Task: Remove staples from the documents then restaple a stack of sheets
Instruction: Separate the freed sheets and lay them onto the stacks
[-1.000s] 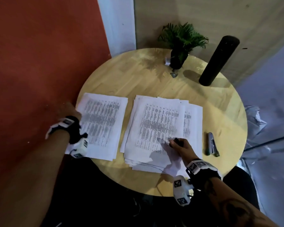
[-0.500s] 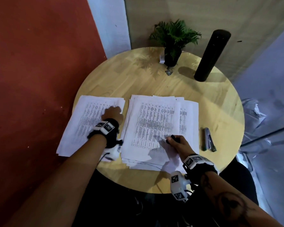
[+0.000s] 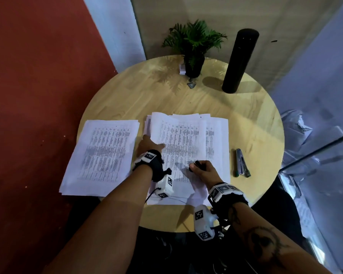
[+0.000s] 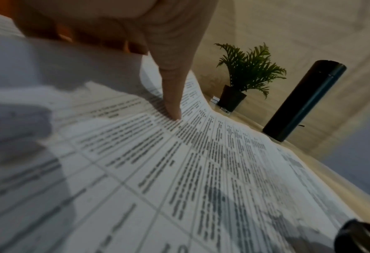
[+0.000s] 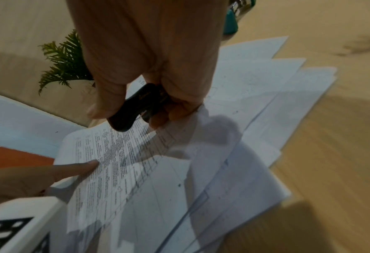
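Clenched in the right hand [image 3: 203,171], a black staple remover [image 5: 134,107] sits over the near edge of the loose paper pile [image 3: 216,139]. Left hand [image 3: 149,144] pinches that pile's top sheet [image 4: 201,162] at its left edge. Right of it, a stapler [image 3: 241,163] lies on the surface [image 3: 127,95].
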A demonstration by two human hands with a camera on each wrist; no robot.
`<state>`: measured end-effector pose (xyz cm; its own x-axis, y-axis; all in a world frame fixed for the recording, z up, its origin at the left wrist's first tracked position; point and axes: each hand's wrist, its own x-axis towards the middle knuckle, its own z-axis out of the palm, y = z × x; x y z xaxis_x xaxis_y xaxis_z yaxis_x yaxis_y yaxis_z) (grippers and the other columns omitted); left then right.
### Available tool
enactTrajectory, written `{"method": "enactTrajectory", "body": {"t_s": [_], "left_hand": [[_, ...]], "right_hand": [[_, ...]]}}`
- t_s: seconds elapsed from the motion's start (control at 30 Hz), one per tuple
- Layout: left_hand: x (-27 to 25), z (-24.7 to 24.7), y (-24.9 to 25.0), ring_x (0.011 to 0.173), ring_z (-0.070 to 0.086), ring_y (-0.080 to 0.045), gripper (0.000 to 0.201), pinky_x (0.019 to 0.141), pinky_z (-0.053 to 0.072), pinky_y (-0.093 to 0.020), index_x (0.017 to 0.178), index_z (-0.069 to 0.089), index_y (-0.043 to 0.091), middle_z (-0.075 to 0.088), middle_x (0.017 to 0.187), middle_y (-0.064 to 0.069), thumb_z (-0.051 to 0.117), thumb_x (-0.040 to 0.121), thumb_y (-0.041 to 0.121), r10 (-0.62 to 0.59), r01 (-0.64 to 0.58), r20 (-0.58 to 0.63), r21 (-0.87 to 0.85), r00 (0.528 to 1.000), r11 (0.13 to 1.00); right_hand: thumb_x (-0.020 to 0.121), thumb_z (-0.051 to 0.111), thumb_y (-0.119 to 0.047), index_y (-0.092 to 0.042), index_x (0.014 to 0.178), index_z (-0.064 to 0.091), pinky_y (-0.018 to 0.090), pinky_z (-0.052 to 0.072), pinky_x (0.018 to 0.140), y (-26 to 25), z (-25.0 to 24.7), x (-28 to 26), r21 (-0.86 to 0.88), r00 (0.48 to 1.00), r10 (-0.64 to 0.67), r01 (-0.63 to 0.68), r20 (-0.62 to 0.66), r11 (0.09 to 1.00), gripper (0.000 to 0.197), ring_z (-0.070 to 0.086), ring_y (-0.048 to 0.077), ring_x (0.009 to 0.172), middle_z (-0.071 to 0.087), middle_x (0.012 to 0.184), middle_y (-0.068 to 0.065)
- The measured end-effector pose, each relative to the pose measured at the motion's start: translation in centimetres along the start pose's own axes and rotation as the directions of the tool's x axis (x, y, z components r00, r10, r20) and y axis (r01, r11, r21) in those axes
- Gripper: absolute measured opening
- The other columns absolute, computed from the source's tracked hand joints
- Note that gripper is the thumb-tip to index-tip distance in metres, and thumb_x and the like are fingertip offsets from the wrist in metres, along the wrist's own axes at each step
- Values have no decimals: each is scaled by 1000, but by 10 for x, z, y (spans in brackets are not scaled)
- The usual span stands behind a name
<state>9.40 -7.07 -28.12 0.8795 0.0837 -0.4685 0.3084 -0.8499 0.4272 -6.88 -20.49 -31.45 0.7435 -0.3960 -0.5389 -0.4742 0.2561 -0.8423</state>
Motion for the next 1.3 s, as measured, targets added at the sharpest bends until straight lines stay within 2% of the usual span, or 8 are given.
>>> {"method": "enactTrajectory", "body": {"t_s": [0.1, 0.23, 0.37, 0.63, 0.8, 0.97, 1.13, 1.3], "left_hand": [[7, -5, -6, 85, 64, -30, 61, 77, 52, -34, 131, 50, 2, 62, 123, -16, 74, 80, 25, -12, 36, 157, -151, 988, 988], [16, -16, -18, 107, 60, -32, 63, 96, 46, -39, 127, 54, -3, 60, 127, -17, 80, 74, 20, -13, 89, 295, -246, 955, 965], [-5, -32, -10, 111, 59, -33, 52, 84, 46, -31, 119, 60, -3, 62, 121, -17, 77, 77, 22, 108, -75, 163, -197, 981, 978], [-38, -56, -9, 76, 66, -7, 32, 71, 48, -21, 101, 68, -4, 69, 100, -17, 78, 74, 10, 380, -383, -103, -459, 919, 802], [-50, -84, -8, 60, 61, 6, 22, 79, 51, -28, 91, 71, 2, 71, 71, 10, 79, 70, 3, 422, -425, -163, -621, 892, 659], [-73, -111, -7, 66, 64, 7, 27, 66, 51, -11, 100, 67, -2, 68, 64, 21, 72, 73, -7, 520, -505, -194, -653, 832, 565], [-88, -135, -12, 89, 67, -18, 22, 82, 54, -31, 92, 68, 10, 73, 84, 7, 74, 74, -1, 530, -515, -222, -694, 818, 504], [-119, -183, 13, 116, 55, -14, 85, 102, 44, -33, 120, 44, 27, 57, 123, 2, 91, 50, 36, 597, -675, -403, -654, 694, 343]], "right_hand": [[83, 69, -15, -6, 100, 51, 39, 43, 95, 0, 1, 1, -7, 1000, 7, -7, -6, 1000, 25, 54, 19, 99, 58, 104, 10], [84, 68, -15, -6, 92, 54, 36, 46, 90, -5, 2, -2, -18, 1000, 15, -15, -10, 1000, 19, 57, 19, 92, 60, 95, 8], [87, 64, -17, -11, 72, 58, 27, 46, 64, -25, -4, -8, 36, 999, 33, -34, 32, 999, 17, 58, 13, 69, 60, 75, 7], [82, 69, -9, -6, 101, 60, 26, 44, 70, -118, -39, -32, -29, 965, -263, 263, 9, 964, 22, 61, 7, 79, 64, 95, 6], [66, 79, 1, -5, 93, 63, 21, 48, 87, -199, -51, -51, -317, 801, -583, 593, 138, 740, 32, 60, 0, 94, 36, 138, 8], [61, 86, -22, -7, 104, 71, 23, 42, 91, -264, -49, -83, -714, 666, -589, 670, 458, 203, 48, 50, 13, 119, 38, 143, 13], [62, 85, -19, -7, 107, 70, 38, 46, 87, -294, -34, -110, -704, 685, -493, 685, 536, 186, 49, 62, 25, 98, 65, 106, 10], [64, 85, -20, -9, 109, 68, 21, 46, 82, -313, -24, -140, -659, 616, -537, 739, 576, 141, 49, 62, 16, 96, 65, 105, 4]]}}
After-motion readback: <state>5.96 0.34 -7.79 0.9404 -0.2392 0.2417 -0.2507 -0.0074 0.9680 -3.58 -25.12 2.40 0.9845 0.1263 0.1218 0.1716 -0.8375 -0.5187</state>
